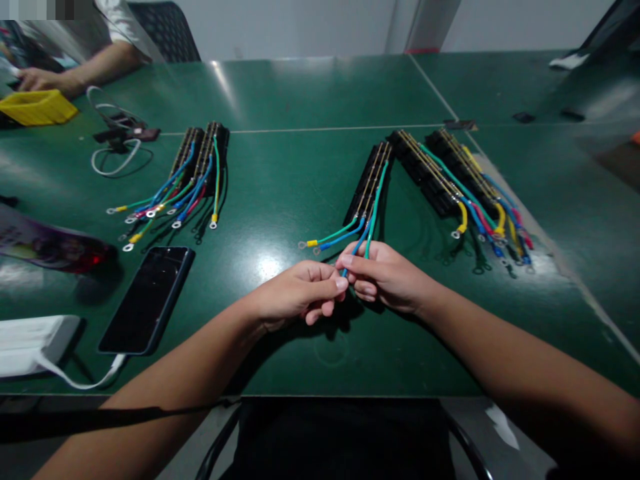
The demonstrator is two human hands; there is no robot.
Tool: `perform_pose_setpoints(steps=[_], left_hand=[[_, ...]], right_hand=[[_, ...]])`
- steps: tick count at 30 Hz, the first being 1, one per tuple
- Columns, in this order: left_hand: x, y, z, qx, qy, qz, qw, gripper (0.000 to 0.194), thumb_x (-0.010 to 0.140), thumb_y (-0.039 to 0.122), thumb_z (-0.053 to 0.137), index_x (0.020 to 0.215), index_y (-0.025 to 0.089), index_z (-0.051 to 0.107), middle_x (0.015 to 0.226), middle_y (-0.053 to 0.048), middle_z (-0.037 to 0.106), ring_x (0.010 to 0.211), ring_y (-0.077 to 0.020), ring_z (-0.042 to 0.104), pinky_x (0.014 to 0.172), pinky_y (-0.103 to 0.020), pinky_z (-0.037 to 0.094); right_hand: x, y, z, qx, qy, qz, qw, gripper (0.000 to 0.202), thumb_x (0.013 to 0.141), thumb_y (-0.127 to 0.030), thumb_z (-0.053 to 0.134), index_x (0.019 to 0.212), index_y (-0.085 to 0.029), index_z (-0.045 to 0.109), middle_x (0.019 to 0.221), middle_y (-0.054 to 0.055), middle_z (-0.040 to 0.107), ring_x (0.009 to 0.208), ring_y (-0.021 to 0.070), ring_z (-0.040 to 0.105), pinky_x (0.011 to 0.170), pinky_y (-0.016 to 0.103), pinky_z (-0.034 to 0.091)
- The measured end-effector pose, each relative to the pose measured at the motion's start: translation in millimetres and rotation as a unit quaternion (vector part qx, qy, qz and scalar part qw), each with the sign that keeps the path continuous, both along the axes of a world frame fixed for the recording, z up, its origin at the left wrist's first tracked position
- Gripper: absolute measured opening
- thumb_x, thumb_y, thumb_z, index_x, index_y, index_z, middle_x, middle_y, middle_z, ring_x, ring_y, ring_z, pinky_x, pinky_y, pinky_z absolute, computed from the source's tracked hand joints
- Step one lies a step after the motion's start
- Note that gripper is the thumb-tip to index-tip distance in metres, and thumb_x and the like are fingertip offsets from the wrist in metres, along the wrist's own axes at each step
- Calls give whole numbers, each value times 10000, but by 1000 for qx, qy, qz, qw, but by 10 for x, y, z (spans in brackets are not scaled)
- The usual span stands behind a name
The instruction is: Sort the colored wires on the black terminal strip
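Blue and green wires [369,230] run down from the middle terminal strip [369,183] into the meeting point of the two hands, just in front of the strip on the green table [300,93]. The right hand [385,277] is closed on the lower ends of one blue and one green wire, thumb pressed over them. The left hand [300,293] is pinched shut at the fingertips, touching the right thumb; whether it grips a wire end or something small is hidden between the fingers. Two more wires from the same strip, with ring ends [303,245], lie loose on the table to the left.

The step looks like handling the ends of this strip's wires, sorting or fitting them one at a time. The next move probably calls for a fine pinch and a steady pull along the wire, without dragging the strip.

Two finished-looking strips with many coloured wires [450,170] lie to the right, two more [200,160] to the left. A phone [147,300] lies near the left forearm, with a white charger [30,343] beside it. At the far left another person's hand [37,80] rests by a yellow tray [37,107].
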State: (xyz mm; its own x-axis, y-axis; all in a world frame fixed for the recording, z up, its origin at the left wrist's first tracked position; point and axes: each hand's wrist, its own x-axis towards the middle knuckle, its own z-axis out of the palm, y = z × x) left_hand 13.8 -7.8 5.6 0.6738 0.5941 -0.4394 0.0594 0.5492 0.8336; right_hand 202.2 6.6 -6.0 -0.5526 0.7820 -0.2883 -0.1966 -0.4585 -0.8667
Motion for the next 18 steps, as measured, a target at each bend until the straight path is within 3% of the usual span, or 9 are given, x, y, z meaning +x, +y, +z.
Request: perform_pose_setpoints(steps=[9, 15, 18], left_hand=[[15, -16, -18, -7, -19, -7, 1000, 296, 896, 399, 615, 871, 104, 612, 678, -25, 678, 411, -37, 554, 343, -106, 341], [8, -6, -7, 12, 9, 15, 1000, 306, 873, 398, 646, 759, 129, 556, 533, 47, 581, 328, -6, 423, 313, -99, 265], [9, -5, 1, 6, 7, 16, 1000, 308, 862, 402, 657, 761, 127, 561, 537, 42, 589, 333, -11, 431, 318, -106, 269]], right_hand=[[7, -4, -14, 10, -8, 12, 1000, 234, 832, -334, 713, 836, -154, 563, 545, -58, 521, 357, 26, 371, 334, 148, 308], [7, 2, -20, 5, -6, 8, 1000, 275, 815, -357, 732, 823, -143, 561, 581, -59, 523, 359, 14, 371, 337, 144, 317], [7, 2, -25, 9, -5, 12, 1000, 277, 816, -364, 729, 823, -142, 564, 575, -58, 520, 359, 18, 371, 335, 146, 315]])
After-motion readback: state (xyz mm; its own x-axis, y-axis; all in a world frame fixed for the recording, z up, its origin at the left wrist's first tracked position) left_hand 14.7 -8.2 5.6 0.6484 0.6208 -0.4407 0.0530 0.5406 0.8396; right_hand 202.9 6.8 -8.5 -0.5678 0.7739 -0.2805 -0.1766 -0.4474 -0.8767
